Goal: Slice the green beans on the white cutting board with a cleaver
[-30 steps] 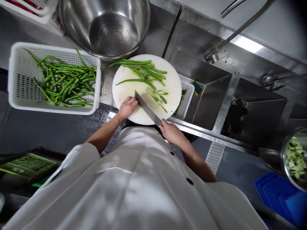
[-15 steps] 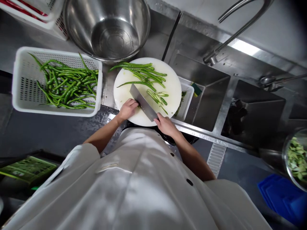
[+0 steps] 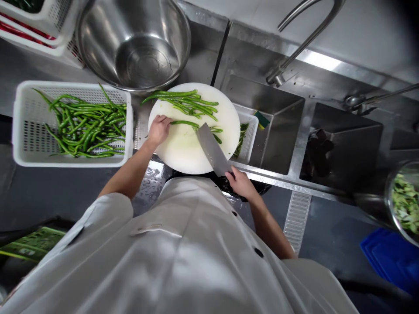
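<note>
My left hand (image 3: 159,130) is at the left side of a round white cutting board (image 3: 183,155), its fingers closed on the left end of a single long green chili pepper (image 3: 185,123). My right hand (image 3: 241,182) grips the handle of a cleaver (image 3: 212,150), whose wide blade slants over the right part of the board. Cut pepper pieces (image 3: 216,134) lie by the blade's tip, partly hidden behind it. Along the board's far side rests a bunch of whole green chili peppers (image 3: 186,102), some reaching past the left rim.
Left stands a white plastic basket (image 3: 24,152) of green peppers. Behind the board is a large steel bowl (image 3: 147,61). A sink (image 3: 281,139) to the right holds a white basket (image 3: 250,144) with cut greens and a sponge (image 3: 262,120). A curved faucet (image 3: 294,56) rises behind.
My left hand has moved up and left from the board's near edge to the pepper's end. The cleaver and right hand have shifted right and toward me.
</note>
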The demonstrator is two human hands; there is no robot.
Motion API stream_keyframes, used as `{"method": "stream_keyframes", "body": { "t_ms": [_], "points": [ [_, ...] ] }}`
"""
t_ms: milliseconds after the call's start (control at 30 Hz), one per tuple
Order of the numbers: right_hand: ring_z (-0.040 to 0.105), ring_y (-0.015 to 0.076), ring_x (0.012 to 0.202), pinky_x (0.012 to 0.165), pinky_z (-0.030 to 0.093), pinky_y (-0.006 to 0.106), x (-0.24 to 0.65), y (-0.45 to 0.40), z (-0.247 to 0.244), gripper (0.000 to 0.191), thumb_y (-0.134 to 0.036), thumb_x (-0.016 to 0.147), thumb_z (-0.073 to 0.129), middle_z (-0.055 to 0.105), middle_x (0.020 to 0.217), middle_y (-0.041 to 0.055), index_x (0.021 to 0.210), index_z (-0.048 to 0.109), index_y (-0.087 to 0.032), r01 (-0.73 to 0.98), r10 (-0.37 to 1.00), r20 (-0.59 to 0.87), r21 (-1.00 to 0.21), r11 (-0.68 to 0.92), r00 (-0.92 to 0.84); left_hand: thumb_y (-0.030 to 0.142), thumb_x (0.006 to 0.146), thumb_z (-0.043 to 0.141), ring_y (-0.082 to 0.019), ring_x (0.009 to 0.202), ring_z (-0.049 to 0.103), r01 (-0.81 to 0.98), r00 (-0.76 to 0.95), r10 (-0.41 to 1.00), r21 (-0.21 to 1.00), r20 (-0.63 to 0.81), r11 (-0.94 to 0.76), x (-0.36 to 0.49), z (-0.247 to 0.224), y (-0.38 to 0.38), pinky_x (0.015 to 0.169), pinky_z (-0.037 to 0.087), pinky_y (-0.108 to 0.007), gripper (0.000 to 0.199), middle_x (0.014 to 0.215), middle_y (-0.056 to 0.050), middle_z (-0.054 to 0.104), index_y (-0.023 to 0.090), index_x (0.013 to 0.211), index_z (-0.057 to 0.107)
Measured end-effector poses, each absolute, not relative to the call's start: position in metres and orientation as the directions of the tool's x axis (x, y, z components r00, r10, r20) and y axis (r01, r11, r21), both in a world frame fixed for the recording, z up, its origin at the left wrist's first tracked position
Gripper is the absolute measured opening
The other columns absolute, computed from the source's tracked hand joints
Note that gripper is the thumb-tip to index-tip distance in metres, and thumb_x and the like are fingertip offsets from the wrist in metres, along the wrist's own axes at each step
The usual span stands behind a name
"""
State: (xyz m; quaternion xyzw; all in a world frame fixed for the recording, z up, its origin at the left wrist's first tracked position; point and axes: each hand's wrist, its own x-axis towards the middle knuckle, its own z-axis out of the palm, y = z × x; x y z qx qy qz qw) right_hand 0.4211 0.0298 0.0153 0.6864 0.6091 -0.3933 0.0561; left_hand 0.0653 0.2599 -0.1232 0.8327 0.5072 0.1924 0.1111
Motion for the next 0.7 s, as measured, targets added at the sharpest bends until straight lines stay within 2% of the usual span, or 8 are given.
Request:
{"method": "stream_keyframes", "body": {
  "t_ms": [133,233,300,433,567,700],
  "points": [
    [0.071,0.0305,0.101,0.086,0.047,0.035,0.433,0.022,0.030,0.042,-0.036,0.111,0.037,0.077,0.116,0.0138,0.143,0.056,-0.018,0.947,0.787,-0.616,-0.268,-0.175,-0.029,0.020,0.098,0.048,-0.031,0.099,0.060,0.823,0.374,0.891,0.350,0.259,-0.447,0.027,-0.111,0.209,0.090,0.050,-0.049,0.027,0.102,-0.013,0.069,0.021,0.109,0.073],
    [0.072,0.0315,0.097,0.080,0.045,0.034,0.424,0.025,0.040,0.046,-0.039,0.113,0.034,0.078,0.105,0.0144,0.147,0.054,-0.016,0.987,0.755,-0.656,-0.134,-0.092,-0.019,0.021,0.096,0.054,-0.033,0.109,0.057,0.818,0.385,0.890,0.356,0.243,-0.451,0.042,-0.103,0.185,0.093,0.047,-0.051,0.028,0.114,-0.015,0.070,0.021,0.117,0.073],
    [0.072,0.0313,0.097,0.078,0.044,0.034,0.416,0.029,0.045,0.045,-0.039,0.114,0.032,0.078,0.102,0.0140,0.147,0.053,-0.016,0.995,0.748,-0.663,-0.097,-0.034,-0.039,0.023,0.096,0.057,-0.034,0.112,0.056,0.789,0.443,0.874,0.376,0.200,-0.486,0.067,-0.102,0.175,0.093,0.045,-0.051,0.027,0.118,-0.014,0.069,0.022,0.117,0.074],
    [0.073,0.0309,0.096,0.075,0.043,0.033,0.405,0.033,0.059,0.039,-0.036,0.114,0.033,0.078,0.102,0.0131,0.142,0.053,-0.017,0.993,0.730,-0.674,-0.099,0.061,-0.112,0.019,0.099,0.056,-0.031,0.109,0.054,0.757,0.516,0.843,0.379,0.154,-0.533,0.110,-0.107,0.163,0.093,0.045,-0.049,0.023,0.113,-0.012,0.068,0.026,0.106,0.077],
    [0.073,0.0303,0.094,0.072,0.041,0.032,0.399,0.039,0.069,0.035,-0.035,0.114,0.035,0.078,0.100,0.0126,0.139,0.053,-0.018,0.987,0.692,-0.704,-0.112,0.112,-0.159,0.014,0.100,0.054,-0.028,0.107,0.054,0.764,0.504,0.846,0.368,0.171,-0.530,0.118,-0.112,0.152,0.096,0.047,-0.045,0.025,0.110,-0.011,0.067,0.025,0.108,0.076],
    [0.073,0.0295,0.094,0.071,0.040,0.032,0.383,0.058,0.059,0.033,-0.035,0.114,0.035,0.077,0.104,0.0138,0.137,0.051,-0.018,0.978,0.683,-0.701,-0.169,0.120,-0.205,0.016,0.103,0.050,-0.028,0.104,0.056,0.765,0.504,0.843,0.356,0.187,-0.537,0.115,-0.113,0.146,0.094,0.048,-0.045,0.026,0.110,-0.011,0.070,0.025,0.110,0.074]
  ]
}}
